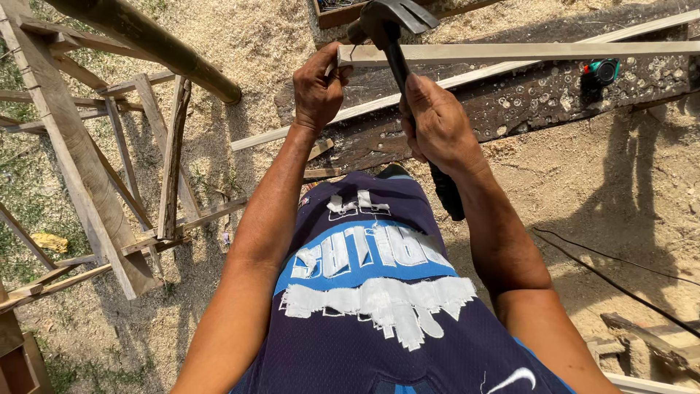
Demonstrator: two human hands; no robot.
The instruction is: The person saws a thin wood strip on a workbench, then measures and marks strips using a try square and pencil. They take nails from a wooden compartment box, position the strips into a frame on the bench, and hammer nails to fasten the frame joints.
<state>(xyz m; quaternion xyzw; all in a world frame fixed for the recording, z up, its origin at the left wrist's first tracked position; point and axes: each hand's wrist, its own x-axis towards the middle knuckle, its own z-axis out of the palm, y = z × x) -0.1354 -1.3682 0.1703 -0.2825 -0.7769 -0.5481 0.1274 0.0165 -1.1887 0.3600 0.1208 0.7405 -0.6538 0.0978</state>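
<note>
Lying across the top of the view, above a dark weathered plank (pixel 510 109): a long pale wooden batten (pixel 510 51), thin and straight. Gripping its near end, fingers curled shut: the left hand (pixel 317 87). Clenching a black-handled claw hammer (pixel 394 29), head raised just above the batten end: the right hand (pixel 437 124), fingers wrapped tight.

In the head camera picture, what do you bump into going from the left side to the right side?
Wooden frame → round pole → left hand on the end of the wooden strip → hammer → right hand gripping the hammer's handle → green tape measure.
</note>
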